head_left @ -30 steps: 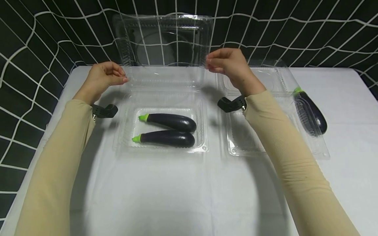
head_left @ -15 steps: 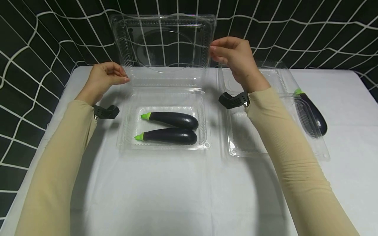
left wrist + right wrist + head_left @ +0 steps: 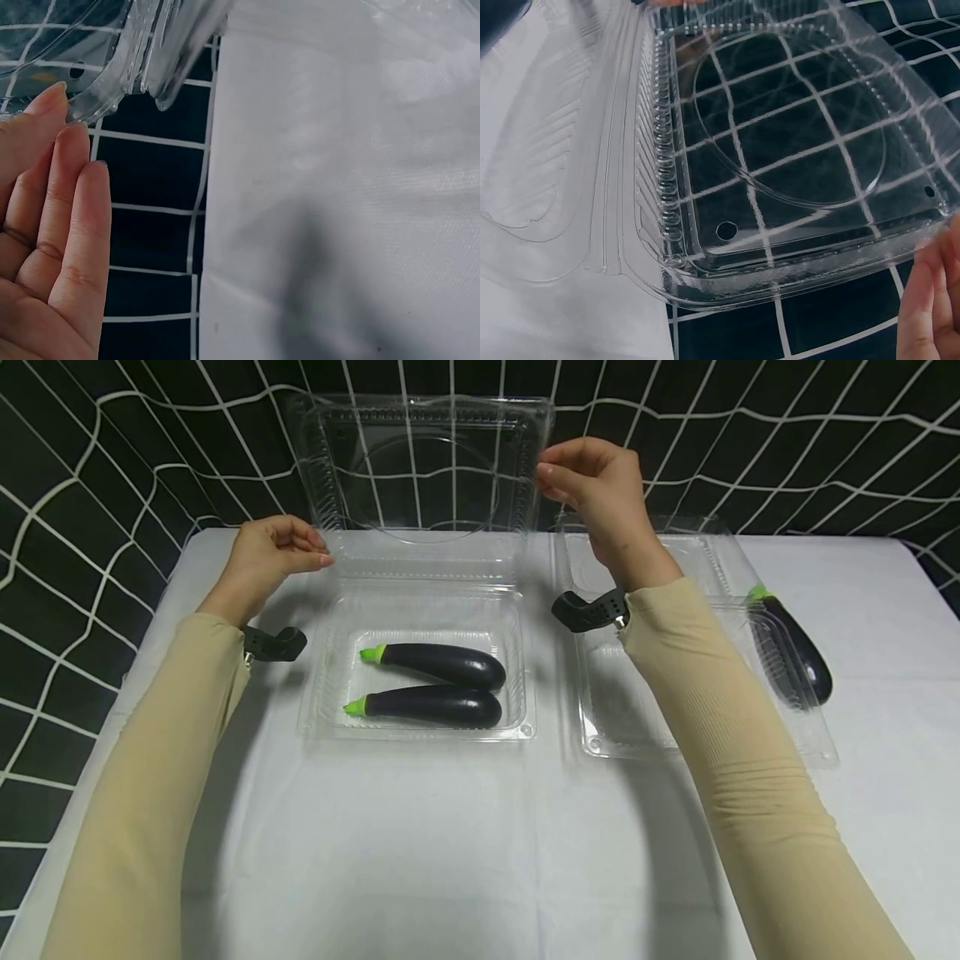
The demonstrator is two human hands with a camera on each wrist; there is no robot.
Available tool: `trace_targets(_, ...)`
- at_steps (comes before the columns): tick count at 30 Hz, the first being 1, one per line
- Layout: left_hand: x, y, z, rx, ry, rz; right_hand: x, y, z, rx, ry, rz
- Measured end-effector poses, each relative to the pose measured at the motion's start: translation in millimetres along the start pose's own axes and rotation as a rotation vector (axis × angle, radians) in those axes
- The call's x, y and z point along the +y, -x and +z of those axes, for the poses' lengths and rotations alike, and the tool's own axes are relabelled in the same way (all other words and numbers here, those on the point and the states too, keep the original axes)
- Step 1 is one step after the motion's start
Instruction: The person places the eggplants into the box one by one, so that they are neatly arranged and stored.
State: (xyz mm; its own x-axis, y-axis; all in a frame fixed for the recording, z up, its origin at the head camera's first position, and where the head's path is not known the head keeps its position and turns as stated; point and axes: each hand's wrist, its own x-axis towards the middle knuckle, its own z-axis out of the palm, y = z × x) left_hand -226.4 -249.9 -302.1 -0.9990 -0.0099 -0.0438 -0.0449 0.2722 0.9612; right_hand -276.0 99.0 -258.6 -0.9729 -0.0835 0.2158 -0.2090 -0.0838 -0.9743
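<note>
A clear plastic clamshell box lies on the white cloth with its hinged lid standing up at the back. Inside its base are two dark eggplants, an upper one and a lower one, green stems pointing left. My left hand pinches the lid's left side low down, thumb and fingertips at the rim in the left wrist view. Higher on the opposite side, my right hand pinches the lid's edge; its fingertips show at the lid's corner in the right wrist view.
A second clear box lies on the cloth to the right, partly behind my right forearm. Another eggplant is seen by its right side, partly through the plastic. White netting over dark backing borders the table's back and left.
My right hand has moved up along the lid's right side, and the lid leans slightly differently. The box with its two eggplants has shifted a little right and back. My left hand barely moved.
</note>
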Motion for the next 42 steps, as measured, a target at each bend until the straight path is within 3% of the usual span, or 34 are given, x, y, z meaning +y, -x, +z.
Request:
trace_targets(5, 8.6, -2.7, -0.6, 0.031, 0.008, 0.025, -0.5, -0.8, -0.6, 0.006, 0.038, -0.016)
trace_targets(9, 23.4, -5.3, -2.1, 0.104, 0.033, 0.070, -0.9, -1.0, -1.1, 0.007, 0.039, -0.014)
trace_targets(16, 54.2, -5.6, -7.3, 0.202, 0.178, 0.209, -1.2, -0.1, -1.7, -0.005, 0.044, -0.022)
trace_targets(22, 71.4, -1.6, -8.0, 0.241, 0.299, 0.252, -1.3, 3.0, -1.0, -0.010, 0.041, -0.008)
trace_targets(28, 76.5, 1.2, -7.6, 0.249, 0.326, 0.265, -1.7, 2.6, -1.5, -0.034, 0.028, -0.015)
trace_targets(34, 78.0, 2.4, -8.5, 0.275, 0.267, 0.300, -8.5, 0.0, -1.9, -0.014, -0.059, -0.021)
trace_targets(42, 76.5, 1.6, -9.7, 0.283, 0.216, 0.340, -22.7, -4.6, 1.9, 0.012, -0.073, -0.037)
